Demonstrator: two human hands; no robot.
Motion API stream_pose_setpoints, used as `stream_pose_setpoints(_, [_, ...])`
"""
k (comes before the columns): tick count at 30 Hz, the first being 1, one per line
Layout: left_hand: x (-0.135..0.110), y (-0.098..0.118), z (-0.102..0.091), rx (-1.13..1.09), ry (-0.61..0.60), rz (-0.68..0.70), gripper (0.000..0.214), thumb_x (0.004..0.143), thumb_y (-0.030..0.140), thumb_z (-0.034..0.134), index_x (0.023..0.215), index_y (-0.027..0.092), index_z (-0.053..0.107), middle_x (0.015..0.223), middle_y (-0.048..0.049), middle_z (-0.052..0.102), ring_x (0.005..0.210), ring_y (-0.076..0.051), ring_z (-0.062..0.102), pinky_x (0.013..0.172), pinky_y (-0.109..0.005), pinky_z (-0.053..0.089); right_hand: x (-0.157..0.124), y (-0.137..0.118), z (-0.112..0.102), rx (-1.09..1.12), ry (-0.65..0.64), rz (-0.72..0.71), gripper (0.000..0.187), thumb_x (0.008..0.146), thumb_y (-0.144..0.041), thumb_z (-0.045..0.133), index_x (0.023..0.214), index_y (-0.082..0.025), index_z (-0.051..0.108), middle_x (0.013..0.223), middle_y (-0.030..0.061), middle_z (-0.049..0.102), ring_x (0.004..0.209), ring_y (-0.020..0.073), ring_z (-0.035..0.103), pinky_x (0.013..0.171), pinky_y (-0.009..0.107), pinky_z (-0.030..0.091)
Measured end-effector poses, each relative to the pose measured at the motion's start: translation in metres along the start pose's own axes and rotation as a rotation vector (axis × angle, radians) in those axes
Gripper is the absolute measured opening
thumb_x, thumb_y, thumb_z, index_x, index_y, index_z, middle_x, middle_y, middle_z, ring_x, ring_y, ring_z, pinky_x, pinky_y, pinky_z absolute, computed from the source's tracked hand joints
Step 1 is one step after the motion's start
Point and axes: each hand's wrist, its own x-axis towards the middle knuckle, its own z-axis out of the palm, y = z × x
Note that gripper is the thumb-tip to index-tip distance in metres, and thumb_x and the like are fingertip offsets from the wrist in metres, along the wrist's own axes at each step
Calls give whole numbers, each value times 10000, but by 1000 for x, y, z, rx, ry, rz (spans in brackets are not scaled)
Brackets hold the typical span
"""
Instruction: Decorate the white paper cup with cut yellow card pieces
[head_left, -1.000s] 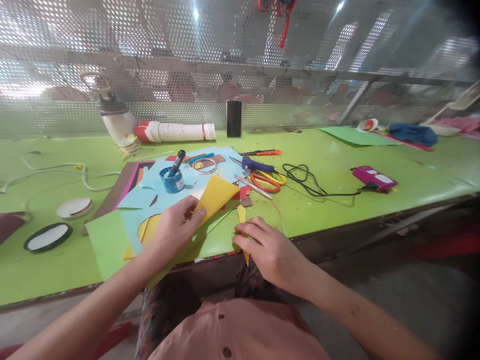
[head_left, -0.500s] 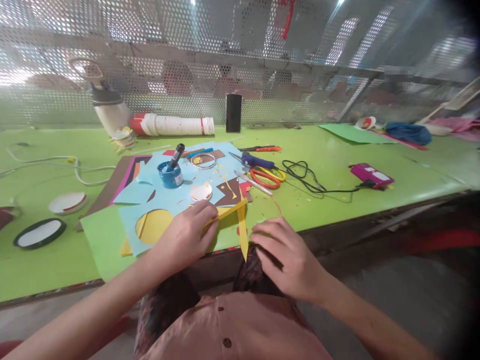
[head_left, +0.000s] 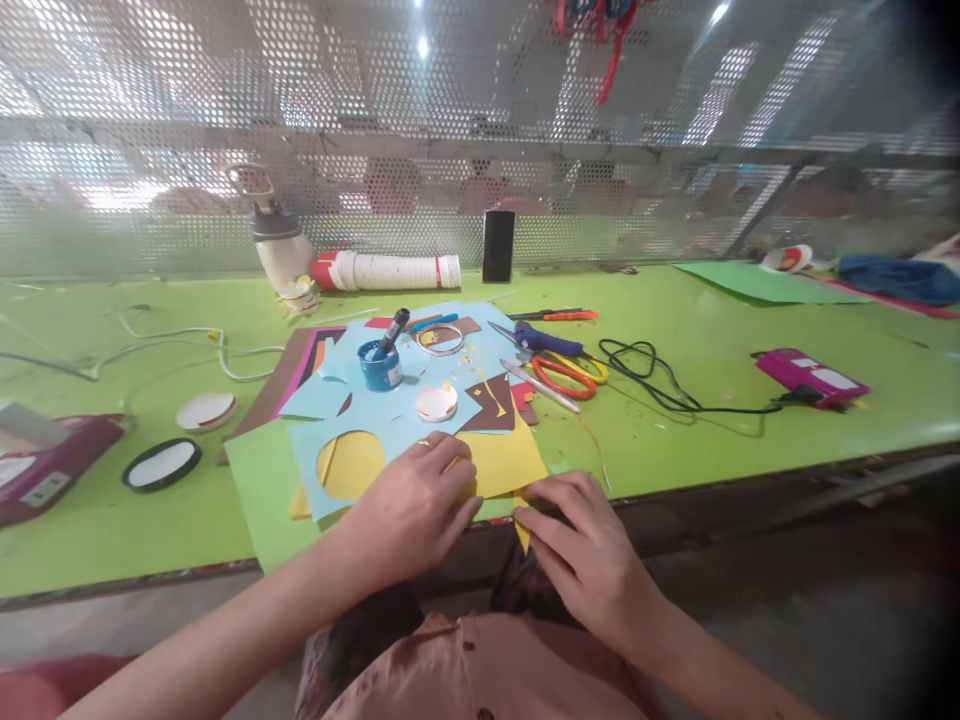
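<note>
Paper work at the near edge of a green table (head_left: 690, 420): the left hand (head_left: 416, 505), fingers curled, grips a yellow sheet (head_left: 506, 462) at its near left side; the right hand (head_left: 589, 540), fingers bent and slightly parted, touches a narrow yellow strip (head_left: 523, 538) by the sheet's near edge, though whether it pinches this I cannot tell. Farther off: blue jar (head_left: 381, 373), left; orange-handled scissors (head_left: 566, 380), right

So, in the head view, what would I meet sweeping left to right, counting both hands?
Maroon device → black-rimmed disc → dark-topped white bottle → left hand → upright phone → right hand → magenta box.
</note>
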Motion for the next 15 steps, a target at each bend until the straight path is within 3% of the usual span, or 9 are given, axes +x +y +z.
stream_pose_setpoints(7, [5, -11, -5, -124, 125, -112, 180, 915, 187, 397, 840, 178, 560, 835, -65, 595, 795, -180, 580, 720, -322, 479, 20, 12, -10, 122, 215, 101, 241, 831, -76, 583, 993, -208, 703, 818, 61, 597, 770, 183, 568, 669, 338, 500])
stream_pose_setpoints(11, [2, -5, -7, -139, 50, -89, 142, 895, 251, 468, 967, 165, 554, 969, -97, 594, 913, -225, 568, 796, -375, 481, 27, 12, -11, 151, 237, 113, 263, 836, -58, 582, 1019, -211, 693, 819, 58, 610, 761, 172, 574, 669, 324, 493])
stream_pose_setpoints(15, [-1, 0, -4, -92, 0, -79, 168, 874, 245, 509, 1004, 145, 542, 1047, -128, 570, 984, -262, 537, 839, -426, 471, 21, 6, 2, 148, 212, 58, 296, 825, -22, 581, 1052, -190, 669, 853, 76, 626, 785, 181, 559, 678, 337, 485])
